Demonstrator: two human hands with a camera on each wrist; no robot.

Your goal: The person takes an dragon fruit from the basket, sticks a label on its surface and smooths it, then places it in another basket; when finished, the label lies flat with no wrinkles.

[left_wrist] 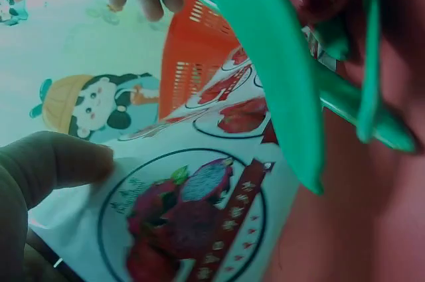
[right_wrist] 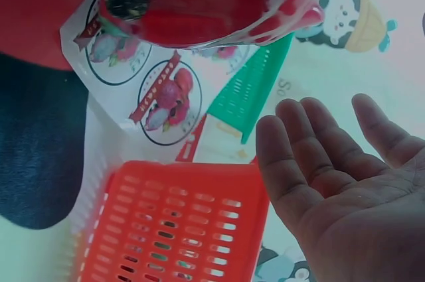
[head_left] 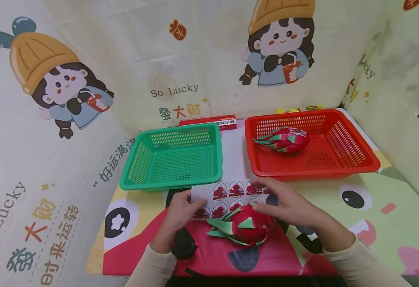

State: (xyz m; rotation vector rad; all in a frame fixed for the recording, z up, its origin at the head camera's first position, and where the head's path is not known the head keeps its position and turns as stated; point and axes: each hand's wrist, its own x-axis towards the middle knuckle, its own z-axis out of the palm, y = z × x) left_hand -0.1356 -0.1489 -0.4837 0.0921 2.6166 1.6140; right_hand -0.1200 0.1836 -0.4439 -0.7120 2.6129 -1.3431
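On the table's near side lies a red dragon fruit (head_left: 250,225) with green leafy tips pointing left. Just behind it is a white sheet of round dragon fruit stickers (head_left: 209,195). My left hand (head_left: 181,210) pinches the sheet's left end, with the thumb (left_wrist: 63,162) on the printed face and the other fingers mostly hidden underneath. My right hand (head_left: 286,201) hovers by the sheet's right end and the fruit's right side. Its fingers (right_wrist: 292,142) are extended and hold nothing in the right wrist view.
A green basket (head_left: 173,185) stands at the back left with nothing in it. In the red basket (head_left: 313,173) at the back right lies another dragon fruit (head_left: 288,140), with a label on its skin. A red box (head_left: 227,122) lies behind the baskets, against the printed backdrop.
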